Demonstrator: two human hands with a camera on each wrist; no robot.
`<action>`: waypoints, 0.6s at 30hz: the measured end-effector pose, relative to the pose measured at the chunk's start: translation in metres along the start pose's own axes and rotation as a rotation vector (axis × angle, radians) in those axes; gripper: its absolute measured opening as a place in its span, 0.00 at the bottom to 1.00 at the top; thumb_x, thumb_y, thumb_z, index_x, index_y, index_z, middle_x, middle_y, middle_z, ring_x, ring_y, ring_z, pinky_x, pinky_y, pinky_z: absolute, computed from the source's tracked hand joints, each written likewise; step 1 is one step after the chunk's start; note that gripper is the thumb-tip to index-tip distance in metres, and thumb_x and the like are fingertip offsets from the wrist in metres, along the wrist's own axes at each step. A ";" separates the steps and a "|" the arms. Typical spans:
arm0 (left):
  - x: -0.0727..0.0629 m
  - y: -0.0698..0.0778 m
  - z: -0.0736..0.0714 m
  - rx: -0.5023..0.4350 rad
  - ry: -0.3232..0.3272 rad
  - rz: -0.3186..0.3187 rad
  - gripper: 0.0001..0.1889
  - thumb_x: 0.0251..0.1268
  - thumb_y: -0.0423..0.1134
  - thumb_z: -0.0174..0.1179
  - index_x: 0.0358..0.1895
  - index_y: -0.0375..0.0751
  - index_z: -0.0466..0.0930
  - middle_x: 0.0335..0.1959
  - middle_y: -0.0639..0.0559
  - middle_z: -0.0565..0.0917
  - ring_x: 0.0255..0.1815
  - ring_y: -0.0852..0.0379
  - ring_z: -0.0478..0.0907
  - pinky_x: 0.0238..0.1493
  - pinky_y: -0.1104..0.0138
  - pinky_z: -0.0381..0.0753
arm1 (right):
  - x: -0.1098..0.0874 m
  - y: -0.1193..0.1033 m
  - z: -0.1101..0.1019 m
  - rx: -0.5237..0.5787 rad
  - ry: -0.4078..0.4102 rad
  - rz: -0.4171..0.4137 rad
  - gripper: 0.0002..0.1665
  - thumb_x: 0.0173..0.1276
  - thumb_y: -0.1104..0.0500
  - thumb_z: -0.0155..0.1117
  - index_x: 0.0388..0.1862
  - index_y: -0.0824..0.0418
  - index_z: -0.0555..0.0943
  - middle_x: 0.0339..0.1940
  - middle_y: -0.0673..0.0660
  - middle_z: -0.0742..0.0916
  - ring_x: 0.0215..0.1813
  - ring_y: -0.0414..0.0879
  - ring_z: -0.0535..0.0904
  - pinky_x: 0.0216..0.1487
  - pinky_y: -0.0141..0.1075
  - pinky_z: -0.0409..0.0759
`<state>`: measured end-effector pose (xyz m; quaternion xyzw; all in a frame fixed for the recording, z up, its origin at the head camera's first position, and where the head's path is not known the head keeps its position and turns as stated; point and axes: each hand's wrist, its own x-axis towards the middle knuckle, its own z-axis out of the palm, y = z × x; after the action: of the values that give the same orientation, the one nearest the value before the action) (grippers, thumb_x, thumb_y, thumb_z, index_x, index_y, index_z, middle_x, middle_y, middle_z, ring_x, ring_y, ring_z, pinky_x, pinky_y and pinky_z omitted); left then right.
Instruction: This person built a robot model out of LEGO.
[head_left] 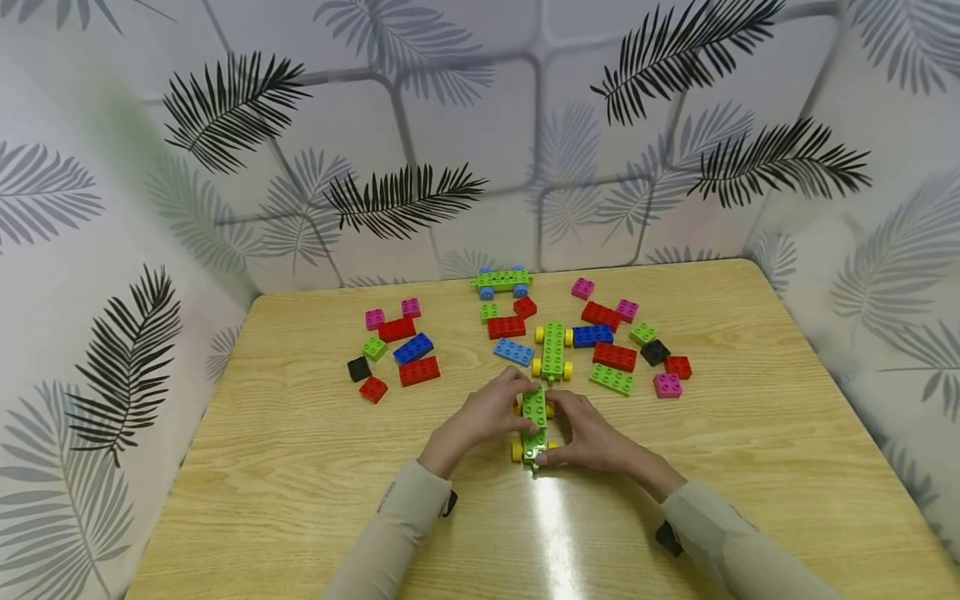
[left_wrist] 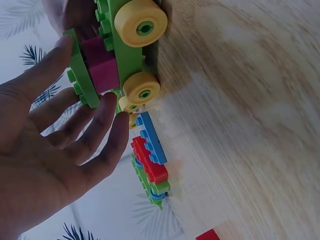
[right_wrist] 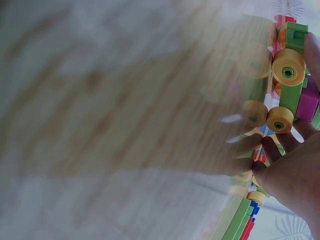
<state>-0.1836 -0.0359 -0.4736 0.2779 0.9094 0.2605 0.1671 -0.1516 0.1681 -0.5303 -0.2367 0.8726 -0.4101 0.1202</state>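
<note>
A green wheeled base with yellow wheels stands on the table between both hands. On it sits a magenta brick, topped by a flat green brick. The left hand pinches this flat green brick between thumb and fingers. From the other side, the right hand grips the wheeled base, its thumb at the near end and its fingers toward the far end. The magenta brick is also visible in the right wrist view, beside the right fingers. Just beyond stands a second green base with yellow wheels.
At the back edge stands a green base with blue wheels. Loose bricks lie in groups: a red brick and others at left, a light blue brick in the middle, a dark blue brick and several more at right. A patterned wall rises behind.
</note>
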 end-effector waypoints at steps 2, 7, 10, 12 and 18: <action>0.000 0.001 0.000 0.001 -0.001 -0.012 0.31 0.54 0.44 0.72 0.63 0.42 0.75 0.54 0.51 0.73 0.44 0.58 0.73 0.38 0.69 0.75 | 0.000 0.001 0.000 -0.006 0.004 -0.006 0.54 0.50 0.39 0.76 0.71 0.56 0.62 0.71 0.59 0.67 0.71 0.59 0.59 0.68 0.59 0.57; -0.001 0.002 0.000 -0.011 0.000 -0.032 0.31 0.54 0.43 0.72 0.63 0.42 0.75 0.54 0.51 0.73 0.45 0.57 0.73 0.41 0.66 0.77 | 0.000 0.002 0.001 -0.006 0.006 -0.014 0.54 0.50 0.38 0.76 0.71 0.56 0.62 0.71 0.59 0.68 0.71 0.59 0.59 0.68 0.60 0.57; -0.002 0.003 0.001 -0.012 0.000 -0.046 0.31 0.54 0.43 0.72 0.63 0.43 0.75 0.53 0.52 0.73 0.46 0.57 0.74 0.43 0.64 0.77 | -0.001 0.002 0.002 -0.006 0.000 -0.012 0.54 0.50 0.38 0.75 0.71 0.56 0.62 0.71 0.59 0.68 0.70 0.59 0.59 0.68 0.59 0.58; -0.003 0.005 0.001 0.003 0.003 -0.047 0.31 0.54 0.43 0.72 0.63 0.43 0.75 0.54 0.52 0.73 0.46 0.58 0.74 0.43 0.64 0.78 | -0.001 0.002 0.002 -0.006 -0.003 -0.008 0.54 0.50 0.37 0.75 0.71 0.56 0.62 0.71 0.59 0.68 0.70 0.59 0.60 0.68 0.59 0.58; -0.005 0.009 0.002 0.045 0.022 -0.039 0.32 0.55 0.44 0.71 0.64 0.43 0.74 0.53 0.53 0.73 0.41 0.60 0.73 0.38 0.65 0.78 | -0.002 0.001 0.001 -0.002 0.003 -0.001 0.55 0.49 0.38 0.76 0.71 0.57 0.63 0.71 0.60 0.68 0.70 0.59 0.60 0.68 0.59 0.58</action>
<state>-0.1744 -0.0317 -0.4695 0.2608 0.9220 0.2399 0.1558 -0.1501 0.1686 -0.5315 -0.2367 0.8730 -0.4096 0.1184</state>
